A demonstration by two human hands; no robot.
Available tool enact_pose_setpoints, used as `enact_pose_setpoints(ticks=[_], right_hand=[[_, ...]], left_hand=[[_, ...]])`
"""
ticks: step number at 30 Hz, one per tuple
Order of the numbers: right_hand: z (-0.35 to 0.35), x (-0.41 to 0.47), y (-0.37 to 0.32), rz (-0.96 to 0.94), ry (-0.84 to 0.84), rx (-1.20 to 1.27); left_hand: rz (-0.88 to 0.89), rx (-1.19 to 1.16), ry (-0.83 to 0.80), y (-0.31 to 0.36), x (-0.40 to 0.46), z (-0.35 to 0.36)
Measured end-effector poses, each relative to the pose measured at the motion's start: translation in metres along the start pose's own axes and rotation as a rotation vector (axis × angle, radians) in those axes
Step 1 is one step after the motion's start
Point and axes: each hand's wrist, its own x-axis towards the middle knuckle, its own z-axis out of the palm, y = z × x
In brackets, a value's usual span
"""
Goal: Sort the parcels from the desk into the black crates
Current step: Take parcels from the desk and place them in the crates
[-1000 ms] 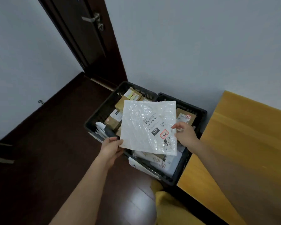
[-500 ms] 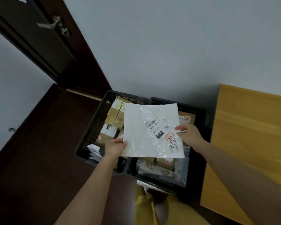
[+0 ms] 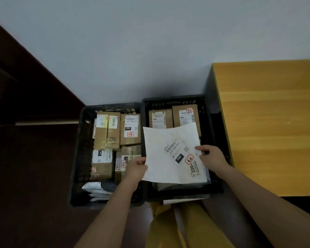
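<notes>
A flat white plastic mailer [image 3: 168,154] with a barcode label and a black "060" tag hangs over the right black crate [image 3: 208,133]. My left hand [image 3: 135,169] pinches its lower left edge. My right hand [image 3: 212,157] pinches its right edge. The right crate holds brown boxes [image 3: 184,115] at the back and more parcels hidden under the mailer. The left black crate [image 3: 81,158] is packed with brown cardboard boxes [image 3: 129,128] and white and grey bags [image 3: 97,191] at its front.
Both crates stand side by side on the dark floor against a pale wall. The wooden desk [image 3: 272,122] is on the right, its edge beside the right crate. A dark door frame [image 3: 25,83] is at the left. Yellow trouser legs [image 3: 168,226] show below.
The view has swung from the door down over the crates. The mailer, held in both hands, has come lower and now sits over the right crate.
</notes>
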Motion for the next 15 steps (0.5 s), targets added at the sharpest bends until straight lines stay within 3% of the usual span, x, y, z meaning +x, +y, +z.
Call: enact_pose_setpoints(ticks=[9,15], right_hand=[[-0.004,-0.008,0.062,0.026,0.236,-0.153],[0.007,0.005,0.093,-0.039,0.23,-0.246]], left_hand=[[0.01,0.185,-0.059,-0.033,0.024,0.049],[-0.04,0.21,0.008,-0.058,0.04,0.068]])
